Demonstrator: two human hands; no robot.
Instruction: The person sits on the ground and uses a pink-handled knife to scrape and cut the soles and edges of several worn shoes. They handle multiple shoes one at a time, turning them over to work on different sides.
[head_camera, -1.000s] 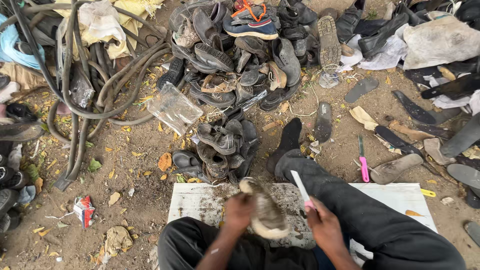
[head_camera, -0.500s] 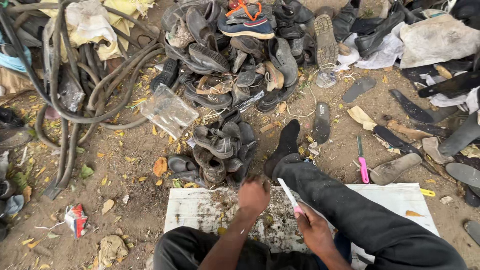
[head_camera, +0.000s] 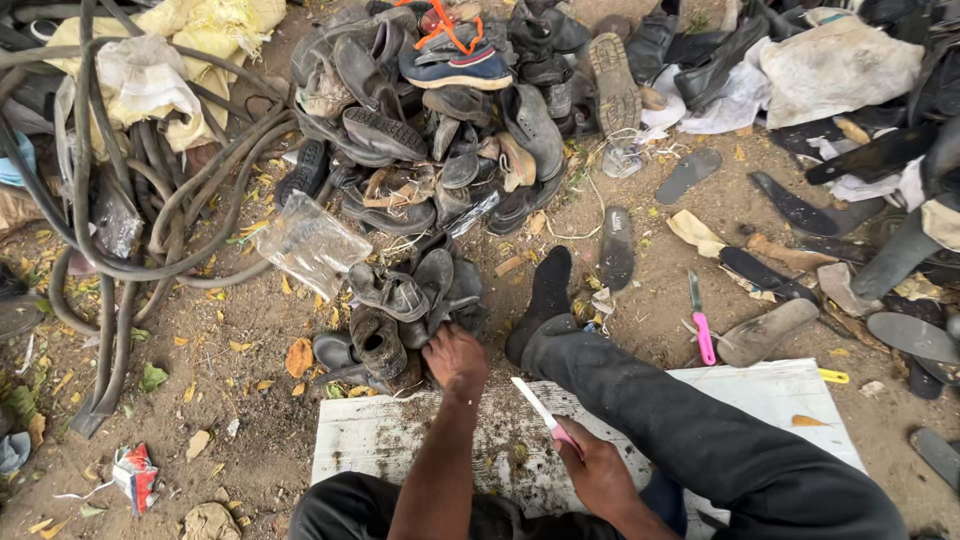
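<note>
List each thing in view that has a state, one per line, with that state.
left hand: reaching forward, touching the small shoe pile
right hand: closed around the knife
knife: held, pale blade pointing up and left
small shoe pile: heaped on the dirt, worn and dusty
pink-handled tool: lying loose on the ground
clear plastic bag: crumpled, lying flat
white board: flat on the ground, dirty

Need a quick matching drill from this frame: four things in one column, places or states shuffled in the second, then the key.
1. left hand
2. right hand
3. pink knife
4. plastic bag

A. lying on the dirt right of the leg
B. holding a white-bladed knife
C. on the shoe pile
D. on the ground between the hoses and the shoes

Pairs: 1-C, 2-B, 3-A, 4-D
</note>
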